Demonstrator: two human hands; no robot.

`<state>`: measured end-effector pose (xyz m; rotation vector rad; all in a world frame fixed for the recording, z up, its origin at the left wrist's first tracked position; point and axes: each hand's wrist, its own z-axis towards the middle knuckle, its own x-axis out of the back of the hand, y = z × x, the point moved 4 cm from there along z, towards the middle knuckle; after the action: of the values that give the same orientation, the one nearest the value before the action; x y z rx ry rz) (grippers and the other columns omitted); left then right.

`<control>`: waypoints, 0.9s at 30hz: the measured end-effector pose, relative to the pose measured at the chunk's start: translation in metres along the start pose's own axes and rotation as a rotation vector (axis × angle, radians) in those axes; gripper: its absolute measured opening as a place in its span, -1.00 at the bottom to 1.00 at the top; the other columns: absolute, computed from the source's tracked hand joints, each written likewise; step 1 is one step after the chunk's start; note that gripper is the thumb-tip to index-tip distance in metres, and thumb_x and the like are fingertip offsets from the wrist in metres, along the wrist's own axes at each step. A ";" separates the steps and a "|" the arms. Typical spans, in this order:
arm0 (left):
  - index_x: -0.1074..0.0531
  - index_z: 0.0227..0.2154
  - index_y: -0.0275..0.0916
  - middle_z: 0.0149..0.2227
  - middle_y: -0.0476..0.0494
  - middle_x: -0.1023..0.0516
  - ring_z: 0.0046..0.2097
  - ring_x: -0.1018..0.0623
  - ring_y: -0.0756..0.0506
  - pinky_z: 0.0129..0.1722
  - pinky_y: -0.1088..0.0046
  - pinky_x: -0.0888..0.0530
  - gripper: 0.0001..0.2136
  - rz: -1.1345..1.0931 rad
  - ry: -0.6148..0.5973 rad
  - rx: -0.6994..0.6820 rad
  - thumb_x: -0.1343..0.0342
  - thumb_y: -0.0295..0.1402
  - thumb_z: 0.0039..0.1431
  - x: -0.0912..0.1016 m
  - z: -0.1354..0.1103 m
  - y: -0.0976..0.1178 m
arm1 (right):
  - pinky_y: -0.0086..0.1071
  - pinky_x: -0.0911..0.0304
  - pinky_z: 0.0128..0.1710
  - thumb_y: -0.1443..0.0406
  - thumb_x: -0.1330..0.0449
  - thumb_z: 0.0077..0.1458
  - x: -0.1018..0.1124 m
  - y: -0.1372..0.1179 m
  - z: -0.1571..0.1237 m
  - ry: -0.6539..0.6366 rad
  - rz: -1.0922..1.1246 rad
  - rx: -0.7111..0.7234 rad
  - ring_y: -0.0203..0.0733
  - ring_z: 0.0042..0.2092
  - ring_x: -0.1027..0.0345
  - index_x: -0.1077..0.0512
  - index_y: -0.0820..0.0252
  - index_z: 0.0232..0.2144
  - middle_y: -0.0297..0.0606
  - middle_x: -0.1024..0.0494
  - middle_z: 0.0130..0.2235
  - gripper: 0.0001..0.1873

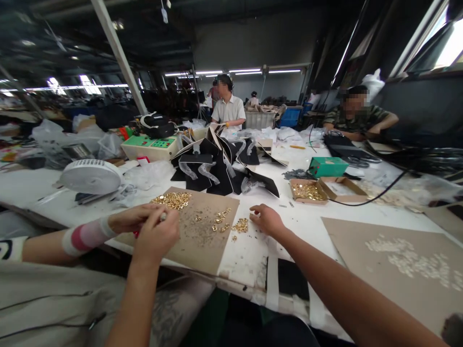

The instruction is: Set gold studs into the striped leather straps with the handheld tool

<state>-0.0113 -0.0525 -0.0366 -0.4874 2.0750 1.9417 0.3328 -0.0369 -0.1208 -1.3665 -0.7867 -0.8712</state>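
Resting open right hand (267, 220) beside rings (240, 225): careless sweep scatters them off cardboard (202, 241); your left hand (157, 236) curled, contents unclear.

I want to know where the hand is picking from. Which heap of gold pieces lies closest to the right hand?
The small heap at the brown sheet's right edge, just left of the right hand; the bigger heap lies at the far left corner.

Dim workshop hall: fluorescent strip lights (249, 71), slanted steel pillar (117, 50), bright window (448, 46) at right
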 end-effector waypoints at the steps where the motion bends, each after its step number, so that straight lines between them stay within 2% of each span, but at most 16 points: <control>1: -0.49 -0.45 -0.11 -0.43 0.11 -0.61 -0.09 -0.67 0.05 -0.29 0.63 -0.65 -0.87 0.007 -0.016 0.012 -0.32 -0.29 0.13 -0.002 0.002 -0.009 | -0.37 -0.26 -0.13 0.23 -0.18 0.25 -0.003 0.000 0.005 -0.014 -0.015 0.015 -0.14 -0.11 -0.48 -0.54 0.07 0.09 -0.20 -0.59 0.01 -0.62; 3: -0.52 -0.40 -0.13 -0.38 0.10 -0.63 -0.06 -0.67 0.02 -0.26 0.64 -0.66 -0.87 0.028 -0.047 0.027 -0.37 -0.45 0.07 -0.004 0.004 -0.024 | -0.39 -0.24 -0.13 0.27 -0.17 0.25 -0.007 0.001 0.010 -0.047 -0.044 0.049 -0.14 -0.08 -0.47 -0.57 0.06 0.05 -0.20 -0.58 0.03 -0.65; 6: -0.53 -0.37 -0.14 -0.34 -0.01 -0.65 0.01 -0.66 -0.09 -0.17 0.56 -0.69 -0.84 0.088 -0.052 0.050 -0.38 -0.49 0.05 -0.003 0.000 -0.041 | -0.41 -0.21 -0.12 0.31 -0.14 0.26 -0.006 0.004 0.014 -0.092 -0.093 0.090 -0.14 -0.04 -0.45 -0.61 0.07 -0.05 -0.20 -0.59 0.01 -0.71; 11: -0.51 -0.20 -0.09 -0.33 -0.10 -0.64 -0.02 -0.68 -0.28 -0.21 0.28 -0.76 -0.82 0.147 0.059 0.071 -0.29 -0.19 0.20 -0.005 -0.033 -0.073 | -0.38 -0.17 -0.23 0.33 -0.12 0.24 0.004 0.010 0.013 -0.148 -0.206 0.100 -0.12 -0.16 -0.45 -0.63 0.13 -0.23 -0.17 -0.63 -0.14 -0.74; 13: -0.49 -0.12 -0.07 -0.34 -0.09 -0.62 -0.06 -0.70 -0.31 -0.26 0.20 -0.77 -0.77 0.159 0.089 0.088 -0.22 -0.10 0.25 -0.013 -0.051 -0.088 | -0.37 -0.16 -0.24 0.32 -0.13 0.23 0.008 0.012 0.011 -0.156 -0.251 0.093 -0.10 -0.16 -0.44 -0.63 0.15 -0.22 -0.14 -0.64 -0.14 -0.75; 15: -0.49 -0.13 -0.06 -0.37 -0.06 -0.61 -0.10 -0.71 -0.32 -0.30 0.15 -0.76 -0.77 0.178 0.103 0.112 -0.18 -0.07 0.28 -0.021 -0.062 -0.094 | -0.37 -0.16 -0.24 0.30 -0.14 0.23 0.012 0.014 0.006 -0.163 -0.289 0.089 -0.08 -0.15 -0.45 -0.62 0.15 -0.20 -0.12 -0.64 -0.13 -0.76; 17: -0.50 -0.20 -0.07 -0.42 -0.03 -0.59 -0.14 -0.72 -0.33 -0.35 0.11 -0.75 -0.79 0.192 0.117 0.127 -0.16 -0.07 0.28 -0.023 -0.061 -0.083 | -0.36 -0.17 -0.23 0.31 -0.13 0.24 0.016 0.017 0.000 -0.176 -0.320 0.095 -0.07 -0.14 -0.45 -0.62 0.15 -0.21 -0.11 -0.64 -0.14 -0.76; 20: -0.49 -0.35 -0.08 -0.51 0.04 -0.53 -0.17 -0.73 -0.31 -0.40 0.11 -0.73 -0.77 0.153 0.126 0.093 -0.12 -0.08 0.31 -0.007 -0.035 -0.037 | -0.36 -0.20 -0.20 0.32 -0.11 0.27 0.020 0.019 -0.011 -0.192 -0.353 0.112 -0.08 -0.12 -0.47 -0.62 0.14 -0.23 -0.12 -0.63 -0.11 -0.75; 23: -0.43 -0.50 -0.08 -0.60 0.11 -0.45 -0.17 -0.73 -0.14 -0.37 0.35 -0.70 -0.71 0.063 0.051 -0.005 -0.05 -0.14 0.31 0.022 0.001 0.010 | -0.33 -0.26 -0.14 0.31 -0.08 0.33 0.021 0.021 -0.019 -0.193 -0.379 0.110 -0.09 -0.08 -0.47 -0.60 0.15 -0.21 -0.11 -0.61 -0.08 -0.73; 25: -0.44 -0.52 -0.11 -0.52 0.09 -0.52 -0.19 -0.72 -0.02 -0.32 0.52 -0.64 -0.66 0.104 -0.045 -0.024 -0.02 -0.01 0.20 0.039 0.016 0.023 | -0.26 -0.32 -0.08 0.25 -0.09 0.37 0.021 0.022 -0.022 -0.192 -0.393 0.101 -0.10 -0.07 -0.47 -0.57 0.19 -0.18 -0.13 -0.60 -0.08 -0.75; 27: -0.43 -0.59 -0.13 -0.50 0.01 -0.56 -0.17 -0.72 -0.08 -0.37 0.47 -0.62 -0.61 0.158 -0.125 -0.026 -0.05 0.06 0.10 0.050 0.021 0.021 | -0.18 -0.36 -0.03 0.16 -0.15 0.37 0.021 0.024 -0.023 -0.196 -0.401 0.093 -0.13 -0.08 -0.47 -0.53 0.21 -0.16 -0.18 -0.59 -0.08 -0.74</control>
<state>-0.0663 -0.0335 -0.0394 -0.2066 2.0672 2.0306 0.3633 -0.0611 -0.1147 -1.2436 -1.2672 -1.0029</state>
